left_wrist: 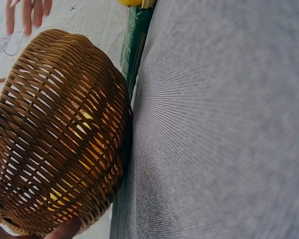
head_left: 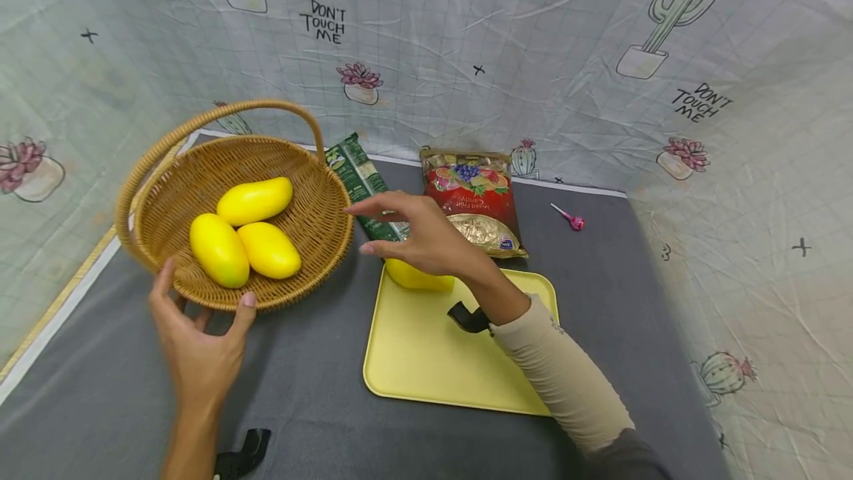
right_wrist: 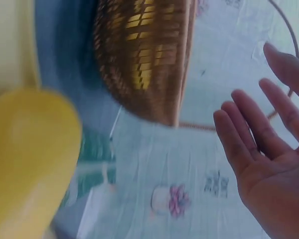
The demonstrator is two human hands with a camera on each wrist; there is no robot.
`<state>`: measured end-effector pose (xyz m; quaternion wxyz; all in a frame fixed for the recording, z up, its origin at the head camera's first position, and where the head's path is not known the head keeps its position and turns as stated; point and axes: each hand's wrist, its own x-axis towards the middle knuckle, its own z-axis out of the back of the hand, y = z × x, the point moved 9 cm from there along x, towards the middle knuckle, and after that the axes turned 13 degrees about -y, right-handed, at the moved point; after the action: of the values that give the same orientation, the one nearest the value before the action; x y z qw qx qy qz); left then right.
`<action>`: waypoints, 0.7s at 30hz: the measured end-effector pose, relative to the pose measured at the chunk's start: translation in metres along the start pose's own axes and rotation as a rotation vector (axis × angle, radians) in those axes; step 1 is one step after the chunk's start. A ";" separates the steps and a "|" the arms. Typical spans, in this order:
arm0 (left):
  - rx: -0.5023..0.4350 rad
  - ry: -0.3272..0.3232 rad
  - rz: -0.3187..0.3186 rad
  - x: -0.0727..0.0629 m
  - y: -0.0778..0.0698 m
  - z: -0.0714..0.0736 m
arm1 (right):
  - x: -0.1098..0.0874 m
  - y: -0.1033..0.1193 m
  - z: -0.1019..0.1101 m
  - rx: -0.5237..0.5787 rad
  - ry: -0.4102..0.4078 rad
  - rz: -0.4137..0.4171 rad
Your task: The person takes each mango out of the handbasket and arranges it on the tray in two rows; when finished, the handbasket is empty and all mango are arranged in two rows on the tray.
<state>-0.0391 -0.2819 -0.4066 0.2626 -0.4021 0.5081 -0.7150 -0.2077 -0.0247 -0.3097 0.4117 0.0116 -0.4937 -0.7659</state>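
Status: three yellow mangoes (head_left: pixel 218 250) lie inside the wicker basket (head_left: pixel 321 217), located at 10 o'clock from the yellow tray (head_left: pixel 413 354). A fourth mango (head_left: pixel 418 278), partly hidden by the right hand (head_left: pixel 426 232), lies toward the tray's 11 o'clock corner. Judged from this layout, three mangoes are placed and one is left outside the basket.

Hands: the left hand (head_left: pixel 200 350) is clamped on the basket rim between 6 and 8 o'clock. The right hand is empty, with thumb and fingers apart, near the fourth mango.

Count:
- Mangoes: four.
- Wicker basket: one, with one handle.
- Yellow tray: one.
- Mixed Fruit Candy bag (head_left: pixel 466 198): one, at 12 o'clock from the tray.
- Green packet (head_left: pixel 360 172): one, at 2 o'clock from the basket.
- Lollipop (head_left: pixel 576 223): one, on the table (head_left: pixel 306 391) at 3 o'clock from the candy bag.
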 end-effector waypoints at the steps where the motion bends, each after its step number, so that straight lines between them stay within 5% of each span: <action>1: -0.002 -0.001 -0.001 0.000 0.000 0.000 | 0.004 0.003 -0.004 0.011 -0.004 0.010; 10: 0.006 0.002 -0.006 -0.001 0.000 -0.001 | 0.036 0.019 -0.045 0.032 -0.026 -0.011; 21: 0.023 0.004 -0.003 -0.001 -0.001 0.000 | 0.067 0.016 -0.098 -0.094 0.083 -0.049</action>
<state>-0.0382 -0.2809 -0.4059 0.2652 -0.3982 0.4997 -0.7221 -0.2009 -0.1434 -0.3217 0.4130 0.0360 -0.4391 -0.7971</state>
